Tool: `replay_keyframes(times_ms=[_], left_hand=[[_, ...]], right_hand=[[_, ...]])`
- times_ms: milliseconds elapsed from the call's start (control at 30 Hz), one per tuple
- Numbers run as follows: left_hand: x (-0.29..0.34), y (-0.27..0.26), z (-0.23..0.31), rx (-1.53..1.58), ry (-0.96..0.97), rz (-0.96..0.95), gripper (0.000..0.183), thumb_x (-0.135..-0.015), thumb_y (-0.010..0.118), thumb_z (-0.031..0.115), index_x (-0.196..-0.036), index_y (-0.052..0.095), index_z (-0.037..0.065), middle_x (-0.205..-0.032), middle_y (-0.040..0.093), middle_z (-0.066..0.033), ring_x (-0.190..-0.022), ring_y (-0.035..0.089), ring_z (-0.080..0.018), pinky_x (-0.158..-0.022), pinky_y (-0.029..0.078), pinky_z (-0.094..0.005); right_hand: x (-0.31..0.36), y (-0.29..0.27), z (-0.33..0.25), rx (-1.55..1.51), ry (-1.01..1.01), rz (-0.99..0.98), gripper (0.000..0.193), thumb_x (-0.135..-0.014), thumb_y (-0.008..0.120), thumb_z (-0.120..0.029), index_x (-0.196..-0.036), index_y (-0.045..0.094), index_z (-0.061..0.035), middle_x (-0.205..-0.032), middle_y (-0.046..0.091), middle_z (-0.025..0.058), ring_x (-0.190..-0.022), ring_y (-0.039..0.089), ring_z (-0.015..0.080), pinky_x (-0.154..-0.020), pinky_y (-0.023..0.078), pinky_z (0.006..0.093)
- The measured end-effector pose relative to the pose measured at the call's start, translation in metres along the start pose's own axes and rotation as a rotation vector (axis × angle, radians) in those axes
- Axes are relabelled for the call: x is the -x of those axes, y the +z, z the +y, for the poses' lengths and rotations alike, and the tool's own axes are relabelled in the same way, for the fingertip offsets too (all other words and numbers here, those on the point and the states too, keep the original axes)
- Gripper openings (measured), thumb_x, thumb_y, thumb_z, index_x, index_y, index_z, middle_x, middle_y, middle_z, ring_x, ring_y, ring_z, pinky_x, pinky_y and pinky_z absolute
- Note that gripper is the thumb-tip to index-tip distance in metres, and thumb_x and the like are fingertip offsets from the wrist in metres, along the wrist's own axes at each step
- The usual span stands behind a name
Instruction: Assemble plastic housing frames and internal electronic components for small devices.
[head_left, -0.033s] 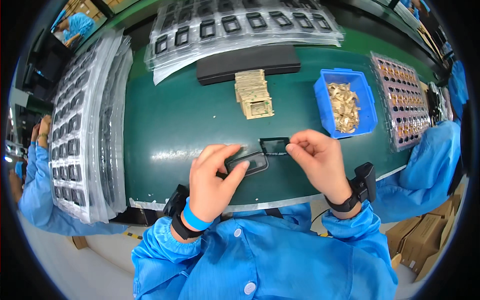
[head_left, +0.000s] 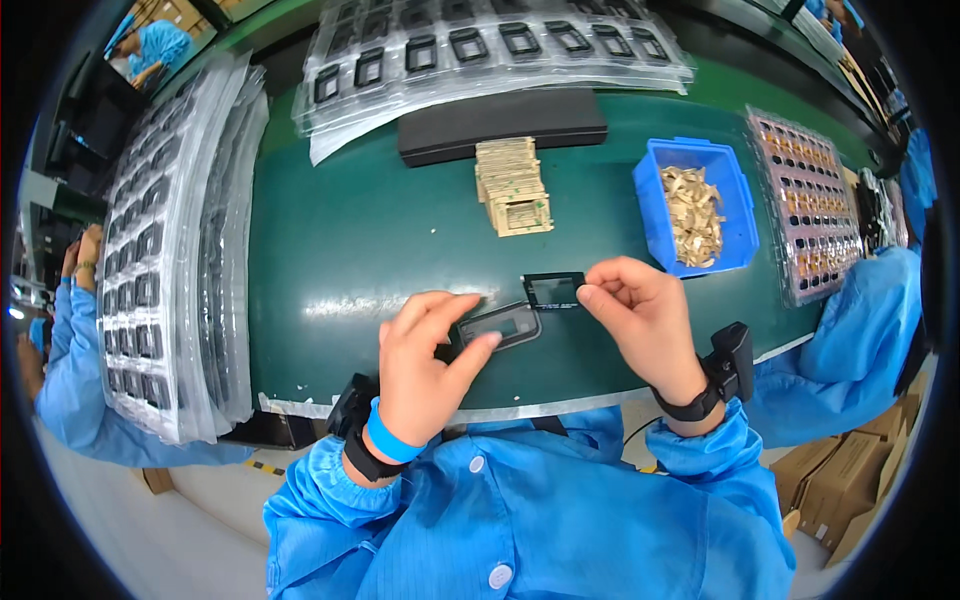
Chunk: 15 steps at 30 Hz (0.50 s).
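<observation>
Between my right thumb and fingers is the right edge of a thin black rectangular display panel (head_left: 555,291), held up above the green table. My right hand (head_left: 640,315) is closed on it. To its left, a black rectangular frame (head_left: 508,327) with rounded corners and a window lies tilted near the panel's lower left corner. My left hand (head_left: 425,345) curls around the frame's left end, thumb over its lower edge and index finger by its upper edge. The other fingers of this hand are partly hidden.
Beyond the hands lies a stack of tan paper-like frames (head_left: 523,217), before a long black box (head_left: 500,127). A blue bin (head_left: 749,215) of tan scraps stands right. Clear trays of black frames (head_left: 420,85) are at the back, more trays (head_left: 150,240) left, another parts tray (head_left: 800,205) far right.
The display panel has tilted slightly in my right hand, so its face shows more plainly. Both hands stay almost in place.
</observation>
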<state>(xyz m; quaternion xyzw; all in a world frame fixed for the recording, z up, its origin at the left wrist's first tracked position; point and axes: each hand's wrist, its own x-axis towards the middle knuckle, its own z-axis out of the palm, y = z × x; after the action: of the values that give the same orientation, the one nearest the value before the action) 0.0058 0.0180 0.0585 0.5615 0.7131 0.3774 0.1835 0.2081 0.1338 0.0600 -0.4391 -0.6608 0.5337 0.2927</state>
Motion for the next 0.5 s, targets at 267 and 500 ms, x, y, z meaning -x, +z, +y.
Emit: replay_keyframes(times_ms=[267, 500], left_hand=[[0.026, 0.017, -0.023, -0.103, 0.051, 0.078, 0.067, -0.061, 0.089, 0.015, -0.122, 0.06, 0.008, -0.108, 0.069, -0.0052, -0.091, 0.059, -0.0223, -0.088, 0.039, -0.0362], [0.028, 0.018, -0.026, -0.104, 0.04, 0.105, 0.055, -0.062, 0.089, 0.018, -0.11, 0.064, 0.008, -0.109, 0.07, -0.0069, -0.086, 0.06, -0.0231, -0.087, 0.038, -0.0358]], right_hand=[[-0.006, 0.027, 0.013, -0.274, 0.219, -0.271, 0.008, -0.087, 0.072, -0.007, -0.09, 0.068, -0.0004, -0.074, 0.063, -0.0034, -0.066, 0.054, 0.001, -0.058, 0.042, 0.0175], [-0.001, 0.039, 0.012, -0.116, 0.243, -0.216, 0.011, -0.087, 0.071, -0.008, -0.089, 0.068, 0.002, -0.073, 0.065, -0.0015, -0.063, 0.055, 0.0018, -0.055, 0.043, 0.0193]])
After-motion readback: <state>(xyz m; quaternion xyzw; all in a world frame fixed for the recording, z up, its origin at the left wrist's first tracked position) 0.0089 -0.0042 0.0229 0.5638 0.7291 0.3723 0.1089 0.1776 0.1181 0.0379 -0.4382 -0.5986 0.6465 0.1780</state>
